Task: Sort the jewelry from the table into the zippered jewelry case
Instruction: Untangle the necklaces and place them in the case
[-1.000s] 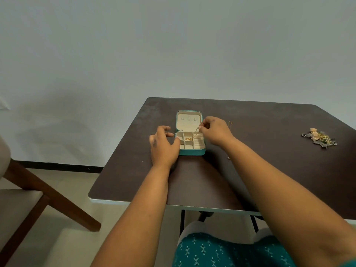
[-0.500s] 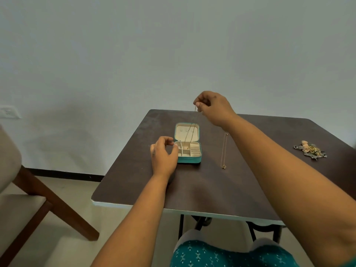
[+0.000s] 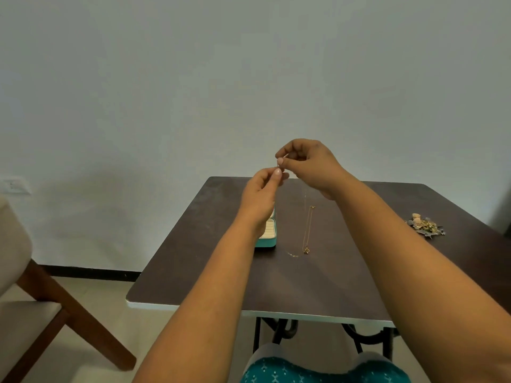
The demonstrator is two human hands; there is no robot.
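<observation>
Hands met mid-frame above the tabletop (image 3: 318,277): left hand (image 3: 261,193) and right hand (image 3: 309,161) both pinched a thin chain (image 3: 305,195); the teal jewelry case (image 3: 269,236) sat below.

Dark brown table (image 3: 318,283), pale edge along near side, black curved metal legs (image 3: 279,331) beneath. Plain grey-white wall (image 3: 249,78) behind; white wall socket (image 3: 15,185) at far left. Black skirting strip (image 3: 91,273) along wall base, light floor tiles (image 3: 116,308) below. Wooden chair (image 3: 41,305) at left, brown slanted leg, cream cushioned seat and back. Teal patterned fabric (image 3: 318,373) at bottom edge, over person's lap.
</observation>
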